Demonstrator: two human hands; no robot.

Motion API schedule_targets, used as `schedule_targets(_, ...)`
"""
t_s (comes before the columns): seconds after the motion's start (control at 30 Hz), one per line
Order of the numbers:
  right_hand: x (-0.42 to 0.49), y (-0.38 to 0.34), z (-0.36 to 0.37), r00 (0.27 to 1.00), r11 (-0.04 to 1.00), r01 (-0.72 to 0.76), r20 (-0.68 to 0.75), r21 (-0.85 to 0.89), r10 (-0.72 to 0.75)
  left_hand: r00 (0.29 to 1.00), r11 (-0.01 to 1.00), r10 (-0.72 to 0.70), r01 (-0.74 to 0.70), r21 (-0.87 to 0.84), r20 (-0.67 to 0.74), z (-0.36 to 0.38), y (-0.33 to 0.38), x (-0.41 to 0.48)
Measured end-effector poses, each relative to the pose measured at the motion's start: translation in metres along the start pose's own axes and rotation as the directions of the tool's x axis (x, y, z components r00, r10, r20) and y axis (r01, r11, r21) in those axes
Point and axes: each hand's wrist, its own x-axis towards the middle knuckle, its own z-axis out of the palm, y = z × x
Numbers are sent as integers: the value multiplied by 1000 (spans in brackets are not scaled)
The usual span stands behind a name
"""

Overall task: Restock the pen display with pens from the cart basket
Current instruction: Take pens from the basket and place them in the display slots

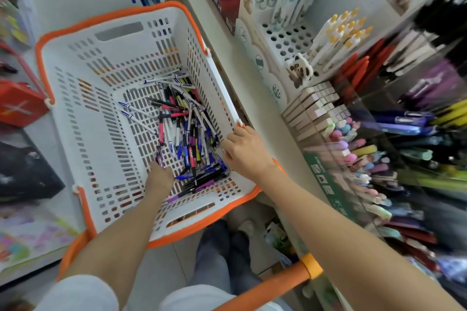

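A white cart basket [83, 113] with an orange rim fills the left half of the view. A heap of pens [188, 131] in blue, pink, black and white lies at its right side. My left hand [159, 179] reaches down inside the basket and pinches a purple pen [159, 156] at the heap's near edge. My right hand [246, 151] grips the basket's right rim near the corner. The pen display [394, 139] stands to the right on the shelf, blurred, full of coloured pens in clear compartments.
Behind the display stand white pen holders [285, 40] with teal and yellow capped pens. A red box [17, 103] and other goods line the shelf on the left. The orange cart handle [273, 285] crosses below, above my legs and the tiled floor.
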Motion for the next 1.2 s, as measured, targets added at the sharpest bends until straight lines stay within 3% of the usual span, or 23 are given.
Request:
schedule_targets(0.1, 0, 1, 1, 1000, 1000, 2, -18, 8, -2, 996, 991, 39, -49, -126, -78, -11, 27, 8)
schedule_targets(0.23, 0, 2, 3, 999, 1000, 4, -42, 14, -3, 1000, 988, 25, -24, -156, 7, -5, 64, 36)
schedule_targets(0.43, -1, 4, 5, 998, 1000, 16, -60, 0, -16, 1000, 996, 20, -22, 88, 22, 13, 90, 34)
schedule_targets(0.7, -1, 3, 5, 999, 1000, 4, -40, 13, -4, 987, 976, 160, -155, 150, -21, 18, 76, 9)
schedule_targets(0.87, -1, 3, 9, 999, 1000, -3, -42, -7, 3, 998, 1000, 12, -13, 7, 66, 17, 60, 5)
schedule_targets(1.1, -1, 4, 10, 996, 1000, 6, -88, -13, -7, 994, 983, 49, -31, -179, 102, -4, 54, -3)
schedule_targets(1.2, -3, 4, 11, 994, 1000, 22, -109, -6, -23, 990, 965, -20, 57, -255, 143, -18, 51, -1)
